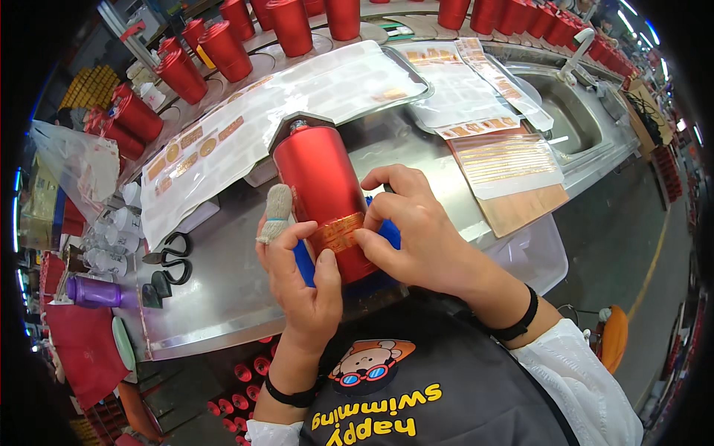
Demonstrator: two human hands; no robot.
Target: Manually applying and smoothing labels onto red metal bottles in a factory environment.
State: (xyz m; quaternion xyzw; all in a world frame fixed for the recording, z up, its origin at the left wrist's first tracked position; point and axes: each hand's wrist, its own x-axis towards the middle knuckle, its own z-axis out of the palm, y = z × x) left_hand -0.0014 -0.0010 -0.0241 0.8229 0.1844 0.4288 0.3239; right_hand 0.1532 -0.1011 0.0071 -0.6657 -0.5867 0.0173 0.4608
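Observation:
A glossy red bottle (320,175) rests in front of me on a holder with blue supports (304,262) and a dark angular plate (325,119) around its neck end. Across its lower part runs a gold label (342,232). My left hand (303,286) grips the bottle's left side, its thumb by the label's lower edge; a cloth cover (277,212) wraps one finger. From the right, my right hand (413,227) has its thumb against the label's right end, the other fingers curled. The fingertips' far side is hidden.
Sheets of gold labels (201,152) lie behind the bottle and at the right, beside a wooden board (520,212). Black scissors (177,260) and a purple jar (93,291) are at the left. Red bottles (290,28) line the conveyor behind; a sink (569,111) is far right.

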